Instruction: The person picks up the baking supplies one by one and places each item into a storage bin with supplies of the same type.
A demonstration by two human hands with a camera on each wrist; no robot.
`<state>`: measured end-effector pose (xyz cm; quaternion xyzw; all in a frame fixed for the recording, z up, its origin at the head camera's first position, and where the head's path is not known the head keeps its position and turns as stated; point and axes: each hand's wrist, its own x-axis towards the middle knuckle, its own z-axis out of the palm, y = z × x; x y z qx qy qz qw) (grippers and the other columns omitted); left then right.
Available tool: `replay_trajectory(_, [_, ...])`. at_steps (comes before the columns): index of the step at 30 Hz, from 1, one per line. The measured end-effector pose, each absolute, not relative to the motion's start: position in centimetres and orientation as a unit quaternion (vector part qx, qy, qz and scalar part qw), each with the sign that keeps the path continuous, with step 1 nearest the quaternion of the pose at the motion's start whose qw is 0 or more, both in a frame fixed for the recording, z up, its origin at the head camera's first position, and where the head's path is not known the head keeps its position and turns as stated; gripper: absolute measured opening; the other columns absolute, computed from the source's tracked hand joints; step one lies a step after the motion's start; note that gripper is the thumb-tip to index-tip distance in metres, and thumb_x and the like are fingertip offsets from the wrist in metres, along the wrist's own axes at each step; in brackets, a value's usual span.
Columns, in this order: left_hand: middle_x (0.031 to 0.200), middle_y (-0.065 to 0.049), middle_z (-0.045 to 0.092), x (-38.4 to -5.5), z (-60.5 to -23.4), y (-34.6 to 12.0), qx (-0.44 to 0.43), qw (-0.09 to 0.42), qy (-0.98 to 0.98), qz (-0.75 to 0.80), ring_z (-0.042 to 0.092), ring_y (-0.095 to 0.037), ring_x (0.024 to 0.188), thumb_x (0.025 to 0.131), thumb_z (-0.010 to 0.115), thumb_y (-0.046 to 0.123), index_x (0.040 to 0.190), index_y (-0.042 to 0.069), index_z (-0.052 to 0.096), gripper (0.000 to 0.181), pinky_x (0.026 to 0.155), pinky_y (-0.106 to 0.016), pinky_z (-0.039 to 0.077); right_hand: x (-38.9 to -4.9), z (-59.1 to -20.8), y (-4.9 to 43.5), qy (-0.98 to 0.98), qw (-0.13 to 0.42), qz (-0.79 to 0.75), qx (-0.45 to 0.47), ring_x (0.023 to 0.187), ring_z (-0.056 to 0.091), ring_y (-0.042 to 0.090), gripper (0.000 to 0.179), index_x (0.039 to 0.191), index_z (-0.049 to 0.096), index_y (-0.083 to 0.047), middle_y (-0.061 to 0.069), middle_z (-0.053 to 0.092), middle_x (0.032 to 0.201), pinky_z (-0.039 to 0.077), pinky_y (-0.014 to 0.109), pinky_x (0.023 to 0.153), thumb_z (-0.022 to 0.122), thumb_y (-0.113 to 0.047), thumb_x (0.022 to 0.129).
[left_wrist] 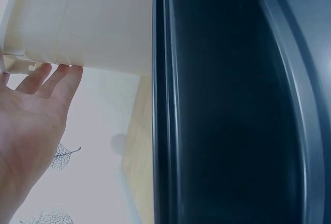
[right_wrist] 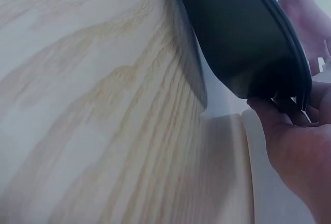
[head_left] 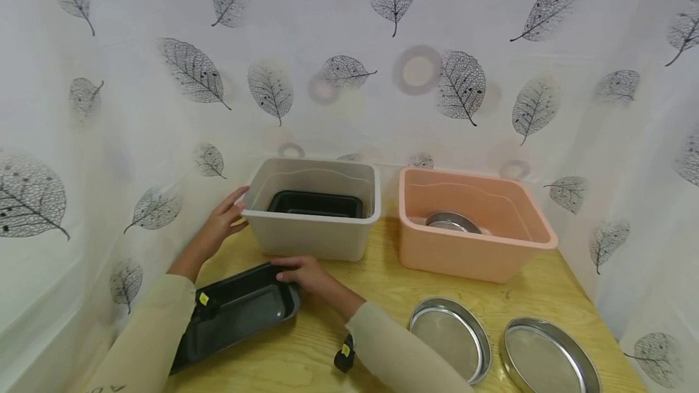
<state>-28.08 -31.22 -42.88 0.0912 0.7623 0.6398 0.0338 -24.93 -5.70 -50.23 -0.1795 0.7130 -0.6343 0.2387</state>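
Observation:
A dark rectangular baking pan [head_left: 240,311] is at the front left, tilted, with its near end hidden behind the left sleeve. My right hand [head_left: 308,275] pinches its far right corner, thumb on one side of the rim and fingers on the other, as the right wrist view shows. At the left end of a light grey bin [head_left: 314,238], my left hand [head_left: 215,229] reaches up with fairly straight fingers. The fingertips [left_wrist: 75,71] touch the bin's side just under its rim. Inside this bin lies another dark baking pan [head_left: 317,204].
To the right stands a pink bin [head_left: 453,256] with a round metal pan [head_left: 453,221] inside. Two round metal pans, one left [head_left: 445,338] and one right [head_left: 546,356], lie on the wooden table [head_left: 295,356]. A leaf-print curtain [head_left: 349,120] hangs behind and at both sides.

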Motion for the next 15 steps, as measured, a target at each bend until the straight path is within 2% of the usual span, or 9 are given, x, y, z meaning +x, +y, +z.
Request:
replay_trajectory(5, [0.167,-0.021,0.007,-28.1,-43.0,-31.4,0.096,0.038,0.762,0.639,0.021,-0.044,0.149,0.110,0.037,0.042,0.164,0.019,0.010,0.065,0.116,-0.061,0.028,-24.4,-49.6,-4.6,0.693,0.254,-0.657,-0.153,0.120,0.054,0.011,0.035,0.125,0.073,-0.012,0.000,0.063,0.138,0.050,0.027,0.100,0.072,-0.006,0.091])
replay_trajectory(10, [0.167,-0.022,0.009,-28.1,-43.0,-31.4,0.099,0.038,0.760,0.641,0.022,-0.044,0.148,0.110,0.037,0.043,0.164,0.019,0.010,0.065,0.116,-0.061,0.028,-24.3,-49.0,-3.3,0.693,0.245,-0.660,-0.153,0.121,0.055,0.014,0.037,0.125,0.072,-0.008,0.005,0.064,0.137,0.051,0.027,0.099,0.073,-0.002,0.089])
replay_trajectory(15, [0.166,-0.022,0.008,-28.2,-43.0,-31.4,0.097,0.038,0.759,0.643,0.022,-0.044,0.148,0.110,0.036,0.042,0.164,0.019,0.010,0.064,0.116,-0.060,0.028,-24.3,-48.2,-1.7,0.689,0.251,-0.662,-0.157,0.116,0.058,0.014,0.039,0.129,0.070,-0.005,0.009,0.061,0.141,0.054,0.025,0.092,0.072,-0.003,0.090])
